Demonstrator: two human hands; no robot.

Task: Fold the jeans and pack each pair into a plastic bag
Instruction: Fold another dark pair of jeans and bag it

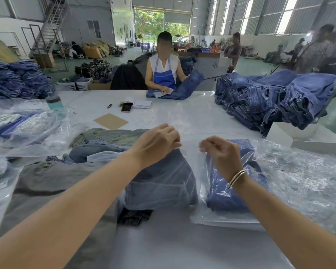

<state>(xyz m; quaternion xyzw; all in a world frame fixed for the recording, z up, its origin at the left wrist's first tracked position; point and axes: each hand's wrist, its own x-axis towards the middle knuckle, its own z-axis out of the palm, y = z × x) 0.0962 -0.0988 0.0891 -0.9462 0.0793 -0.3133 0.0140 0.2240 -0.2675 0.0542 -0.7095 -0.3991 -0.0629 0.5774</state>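
Pale-blue folded jeans [161, 183] at lower centre of frame, inside thin clear plastic bag [190, 152]. Left hand [155, 144] and right hand [221, 152] fingers curled, pinching its open edge. Better: keep edges level, pull taut, fold flap flat.

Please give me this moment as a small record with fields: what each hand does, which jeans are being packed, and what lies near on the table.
left hand: left hand pinches the far edge of the clear plastic bag
right hand: right hand pinches the same edge
being packed: folded light blue jeans, under the bag film
beside it: folded dark blue jeans, under clear plastic to the right
further back: brown cardboard square, phone, teal bottle
right side: tall pile of blue jeans
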